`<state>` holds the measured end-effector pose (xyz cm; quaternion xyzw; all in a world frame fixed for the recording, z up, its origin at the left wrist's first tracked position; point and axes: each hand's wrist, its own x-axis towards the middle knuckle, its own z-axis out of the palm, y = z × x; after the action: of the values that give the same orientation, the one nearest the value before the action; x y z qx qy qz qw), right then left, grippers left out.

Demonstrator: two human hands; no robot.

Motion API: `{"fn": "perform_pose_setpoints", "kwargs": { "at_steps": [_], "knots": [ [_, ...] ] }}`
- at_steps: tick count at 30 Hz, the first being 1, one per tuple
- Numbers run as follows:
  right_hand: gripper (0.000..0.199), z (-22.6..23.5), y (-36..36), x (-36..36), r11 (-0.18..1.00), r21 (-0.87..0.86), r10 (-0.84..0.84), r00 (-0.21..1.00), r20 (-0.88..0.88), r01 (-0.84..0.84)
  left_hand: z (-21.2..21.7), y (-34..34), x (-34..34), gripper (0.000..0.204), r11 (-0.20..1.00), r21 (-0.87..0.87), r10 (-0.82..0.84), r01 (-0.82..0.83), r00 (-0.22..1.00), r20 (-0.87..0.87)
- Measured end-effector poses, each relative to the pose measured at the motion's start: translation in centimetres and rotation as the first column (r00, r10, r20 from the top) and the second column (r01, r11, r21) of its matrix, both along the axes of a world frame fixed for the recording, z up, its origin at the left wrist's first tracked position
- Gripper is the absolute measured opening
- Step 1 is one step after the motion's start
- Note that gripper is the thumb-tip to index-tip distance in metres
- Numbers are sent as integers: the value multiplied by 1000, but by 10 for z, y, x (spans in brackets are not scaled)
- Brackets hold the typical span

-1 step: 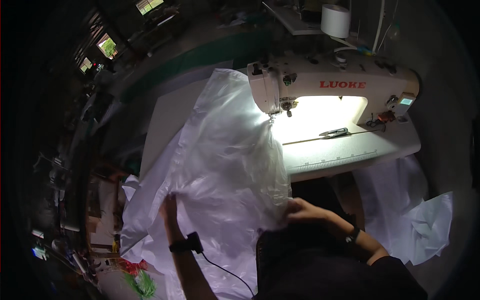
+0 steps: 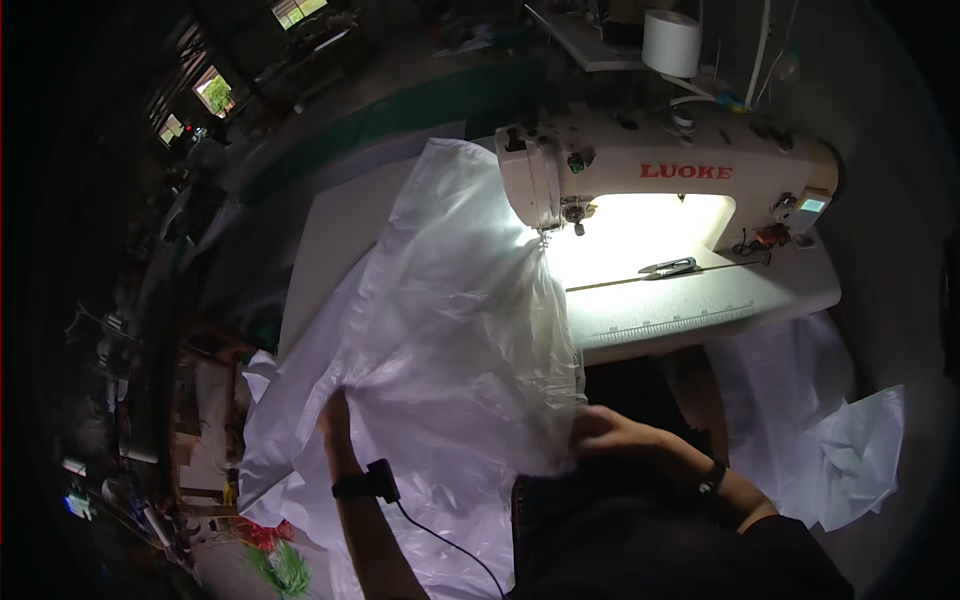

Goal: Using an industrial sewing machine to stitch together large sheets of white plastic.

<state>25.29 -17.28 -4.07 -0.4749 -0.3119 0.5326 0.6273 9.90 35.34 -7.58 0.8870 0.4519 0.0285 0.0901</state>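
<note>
A large, thin, shiny white sheet (image 2: 450, 320) drapes from the sewing machine (image 2: 690, 160) over the table's front edge and down across my lap. Its upper right edge lies under the lit needle area, gathered in creases there. At the sheet's left part, my left hand (image 2: 335, 412) grips the material, and folds spread out from it; its fingertips are partly hidden. My right hand (image 2: 608, 432) has curled fingers at the sheet's lower right edge, pinching it, slightly blurred. A small pair of thread snips (image 2: 668, 267) rests on the machine bed, right of the needle.
More white material (image 2: 790, 420) hangs at the right below the machine. A thin rod (image 2: 610, 285) lies beside the snips. A white cylindrical lamp shade (image 2: 670, 43) stands behind the machine. Green strands (image 2: 283, 568) and red ones lie on the floor at lower left.
My right hand has shifted slightly down with the sheet's edge. My left hand stays nearly in place, and the sheet beside the needle looks much the same.
</note>
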Motion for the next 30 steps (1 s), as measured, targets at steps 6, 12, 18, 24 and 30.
{"fn": "perform_pose_setpoints", "kwargs": {
  "at_steps": [6,12,18,24,30],
  "knots": [
    [30,-44,-30,9,919,-346,-137,977,163,187,-1,33,-16,42,970,149,-213,193,968,129],
    [60,-33,28,9,964,-86,-196,895,401,250,85,4,-36,36,955,186,-292,230,833,469],
    [41,-39,72,-10,916,-219,-334,942,41,335,227,-92,7,40,976,-48,-100,213,633,768],
    [15,40,-19,-11,870,-216,-492,820,-292,444,225,66,62,41,793,473,-544,383,795,269],
    [22,7,-32,-19,850,-221,-506,858,-89,478,59,88,100,48,996,5,-87,91,929,360]
  ]
}}
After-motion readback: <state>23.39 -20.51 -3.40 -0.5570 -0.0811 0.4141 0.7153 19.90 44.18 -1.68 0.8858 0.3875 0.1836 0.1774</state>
